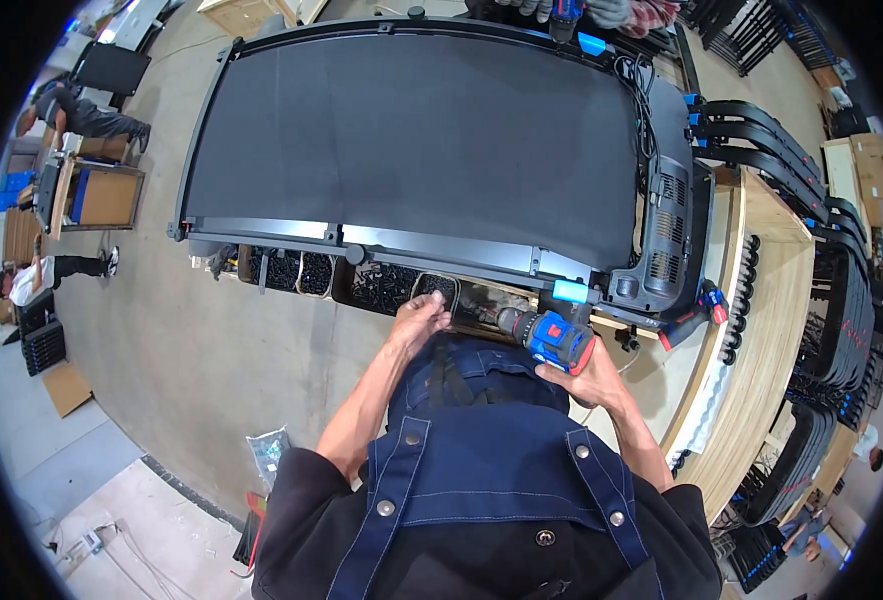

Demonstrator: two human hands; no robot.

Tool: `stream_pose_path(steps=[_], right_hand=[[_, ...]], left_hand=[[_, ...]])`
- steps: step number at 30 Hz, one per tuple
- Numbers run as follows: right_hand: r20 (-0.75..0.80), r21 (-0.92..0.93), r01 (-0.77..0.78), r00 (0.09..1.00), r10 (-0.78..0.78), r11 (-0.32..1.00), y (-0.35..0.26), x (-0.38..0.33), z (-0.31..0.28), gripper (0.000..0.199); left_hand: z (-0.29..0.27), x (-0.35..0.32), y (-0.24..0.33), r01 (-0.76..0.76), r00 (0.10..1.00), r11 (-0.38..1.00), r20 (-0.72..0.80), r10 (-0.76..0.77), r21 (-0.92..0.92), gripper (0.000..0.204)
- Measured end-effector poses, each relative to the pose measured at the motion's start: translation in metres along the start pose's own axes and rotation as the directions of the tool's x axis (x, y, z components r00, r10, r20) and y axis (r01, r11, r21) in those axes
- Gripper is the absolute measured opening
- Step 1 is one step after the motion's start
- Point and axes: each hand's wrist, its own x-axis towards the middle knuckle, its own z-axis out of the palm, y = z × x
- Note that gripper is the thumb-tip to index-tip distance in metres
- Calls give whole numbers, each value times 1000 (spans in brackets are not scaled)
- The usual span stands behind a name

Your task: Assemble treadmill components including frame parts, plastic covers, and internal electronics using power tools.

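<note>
In my right hand [598,380] is a blue and black cordless drill [557,338] with red accents, its chuck pointing left. My left hand [423,318] hovers at the rim of a small bin [448,287] of dark hardware, fingertips pinched together; whatever may be between them is too small to name. Just beyond both hands lies a treadmill deck [411,140] with a wide black belt and metal side rails. Along its near edge, open bins of black screws [381,284] sit in a row under the rail. The treadmill's motor end [667,235] is at the right.
Across the treadmill, a co-worker's gloved hands [609,14] are beside another drill [565,18]. A red and blue power tool [706,308] rests at the right, near a wooden crate [761,330]. Stacked black curved frames [761,140] stand farther right. Other people [81,115] work at the far left.
</note>
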Motion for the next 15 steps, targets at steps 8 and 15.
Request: stream_pose_path(steps=[8,15], right_hand=[[40,26,61,997,-62,998,-18,1,1,45],[3,44,49,999,-49,998,-6,-10,3,43]], left_hand=[[74,-62,21,20,977,964,208,36,-265,26],[101,-77,26,-76,979,984,176,104,-159,26]])
